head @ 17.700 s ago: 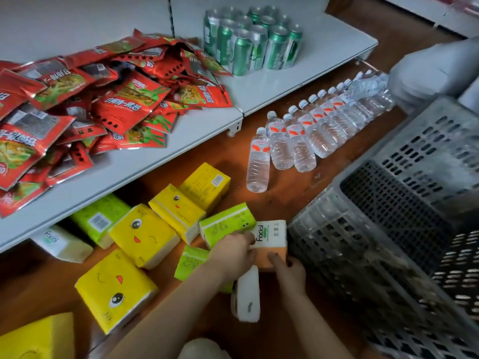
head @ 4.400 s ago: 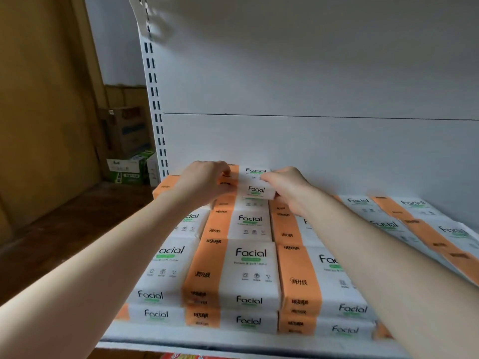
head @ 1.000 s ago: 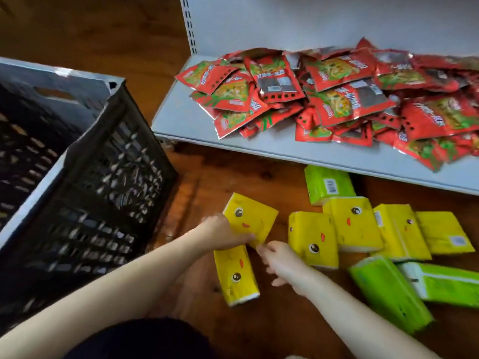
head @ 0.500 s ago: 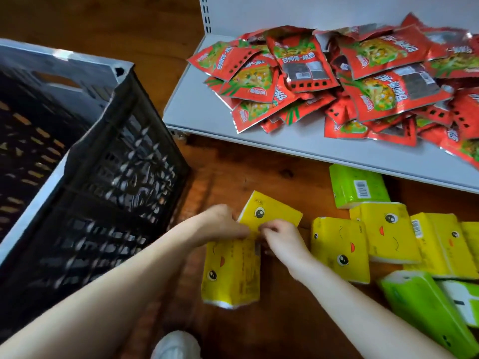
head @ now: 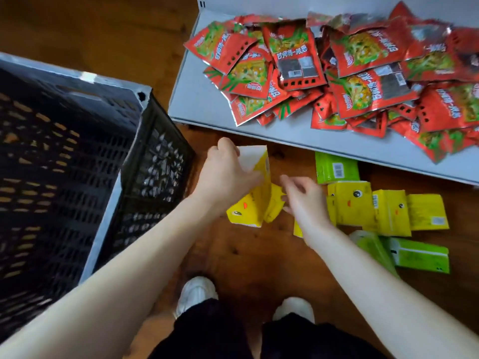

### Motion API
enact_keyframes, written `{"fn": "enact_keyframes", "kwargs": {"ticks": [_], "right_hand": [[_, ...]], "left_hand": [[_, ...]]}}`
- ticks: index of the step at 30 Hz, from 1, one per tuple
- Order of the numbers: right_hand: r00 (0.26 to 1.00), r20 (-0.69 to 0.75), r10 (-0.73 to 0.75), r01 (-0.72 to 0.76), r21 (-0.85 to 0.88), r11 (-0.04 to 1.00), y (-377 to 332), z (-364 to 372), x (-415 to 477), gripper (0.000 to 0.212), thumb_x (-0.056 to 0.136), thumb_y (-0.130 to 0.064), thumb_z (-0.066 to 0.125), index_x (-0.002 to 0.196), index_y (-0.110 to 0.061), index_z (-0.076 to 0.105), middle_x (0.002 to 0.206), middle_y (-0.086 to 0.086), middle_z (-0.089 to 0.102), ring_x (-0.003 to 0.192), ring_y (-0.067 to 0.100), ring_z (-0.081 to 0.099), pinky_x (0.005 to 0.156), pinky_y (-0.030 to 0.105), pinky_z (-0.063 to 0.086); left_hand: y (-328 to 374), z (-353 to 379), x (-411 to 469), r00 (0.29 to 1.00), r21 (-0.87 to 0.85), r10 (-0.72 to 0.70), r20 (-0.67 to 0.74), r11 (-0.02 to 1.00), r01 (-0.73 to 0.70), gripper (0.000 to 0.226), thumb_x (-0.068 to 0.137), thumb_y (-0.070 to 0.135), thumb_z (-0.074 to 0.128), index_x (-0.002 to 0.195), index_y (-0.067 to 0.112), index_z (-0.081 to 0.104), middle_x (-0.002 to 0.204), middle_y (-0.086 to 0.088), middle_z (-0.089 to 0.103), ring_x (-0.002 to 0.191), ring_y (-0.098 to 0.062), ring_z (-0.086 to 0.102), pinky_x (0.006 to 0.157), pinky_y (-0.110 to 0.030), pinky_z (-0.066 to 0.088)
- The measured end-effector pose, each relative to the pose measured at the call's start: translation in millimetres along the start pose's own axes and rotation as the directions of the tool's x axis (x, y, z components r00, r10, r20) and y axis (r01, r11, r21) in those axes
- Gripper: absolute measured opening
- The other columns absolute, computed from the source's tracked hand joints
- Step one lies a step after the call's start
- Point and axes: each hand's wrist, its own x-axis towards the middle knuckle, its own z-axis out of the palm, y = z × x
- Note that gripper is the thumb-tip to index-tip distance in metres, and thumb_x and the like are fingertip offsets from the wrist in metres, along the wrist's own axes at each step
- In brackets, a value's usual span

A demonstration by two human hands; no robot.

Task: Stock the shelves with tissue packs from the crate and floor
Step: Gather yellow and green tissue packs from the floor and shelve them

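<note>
Yellow tissue packs (head: 348, 203): six, one mostly hidden. Green tissue packs (head: 337, 168): three. Crate (head: 116, 104): one. Red snack packets (head: 295, 53): overlapping heap, uncountable. White shoes (head: 195, 291): two.

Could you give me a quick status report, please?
Left hand grips yellow tissue pack, tilted on end. Right hand beside it, grip unclear. Crate close left, shelf ahead.

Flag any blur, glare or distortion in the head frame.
Head view: motion blur smears the fingers of the right hand, so its grip is unreadable; the left hand and the yellow tissue pack it grips are soft too. Head view: glare on the red foil snack packets, crate interior very dark, wide-angle stretch on the forearms.
</note>
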Motion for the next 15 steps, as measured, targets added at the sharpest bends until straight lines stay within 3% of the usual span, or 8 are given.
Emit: {"fn": "enact_keyframes", "kwargs": {"ticks": [3, 6, 10, 13, 15], "right_hand": [[0.961, 0.193, 0.200, -0.231, 0.156, 0.960, -26.4, -7.2, -12.8, 0.025, 0.090, -0.042, 0.052, 0.093, -0.018, 0.057, 0.090, 0.003, 0.063, 0.077, 0.016, 0.061, 0.061, 0.025, 0.051], [0.930, 0.280, 0.238, -0.309, 0.243, 0.920, -43.4, -11.7, -3.2, 0.043, 0.088, -0.055, 0.048, 0.107, -0.019, 0.061, 0.098, 0.004, 0.067, 0.082, 0.019, 0.066, 0.065, 0.029, 0.053], [0.863, 0.449, 0.233, -0.453, 0.478, 0.753, -52.1, -21.8, -3.0, 0.066, 0.080, -0.064, 0.051, 0.122, -0.014, 0.058, 0.101, 0.009, 0.064, 0.089, 0.023, 0.063, 0.067, 0.030, 0.054], [0.889, 0.414, 0.196, -0.405, 0.510, 0.759, -54.2, -32.3, -16.0, 0.071, 0.065, -0.064, 0.068, 0.123, -0.023, 0.059, 0.114, 0.002, 0.065, 0.105, 0.018, 0.063, 0.086, 0.034, 0.054], [0.906, 0.360, 0.221, -0.389, 0.506, 0.770, -58.6, -41.1, -30.8, 0.056, 0.067, -0.055, 0.072, 0.112, -0.024, 0.063, 0.103, -0.001, 0.067, 0.098, 0.017, 0.065, 0.081, 0.031, 0.055]], "left_hand": [[21.9, -5.1, -15.6, 0.994, -0.008, 0.102, -0.040, 0.995, -0.103, 0.061, 0.072, 0.019, 0.070, 0.123, 0.007, 0.039, 0.122, -0.008, 0.047, 0.112, -0.027, 0.047, 0.079, -0.024, 0.034], [31.8, -7.4, -16.4, 0.976, 0.057, 0.205, -0.067, 0.978, -0.201, 0.067, 0.069, 0.014, 0.070, 0.127, 0.006, 0.037, 0.124, -0.009, 0.049, 0.115, -0.028, 0.045, 0.085, -0.026, 0.034], [35.4, -1.9, -29.2, 0.926, 0.200, 0.364, -0.098, 0.919, -0.340, 0.071, 0.065, 0.010, 0.068, 0.130, 0.003, 0.040, 0.121, -0.011, 0.053, 0.107, -0.034, 0.047, 0.080, -0.025, 0.028], [43.0, 1.7, -52.8, 0.885, 0.184, 0.464, -0.022, 0.872, -0.453, 0.071, 0.061, 0.018, 0.063, 0.128, 0.000, 0.046, 0.117, -0.013, 0.059, 0.101, -0.037, 0.053, 0.085, -0.029, 0.032], [54.3, -3.9, -73.7, 0.897, 0.005, 0.440, 0.054, 0.898, -0.440, 0.064, 0.064, 0.024, 0.054, 0.124, 0.003, 0.048, 0.117, -0.009, 0.060, 0.104, -0.031, 0.054, 0.087, -0.031, 0.038]]}}
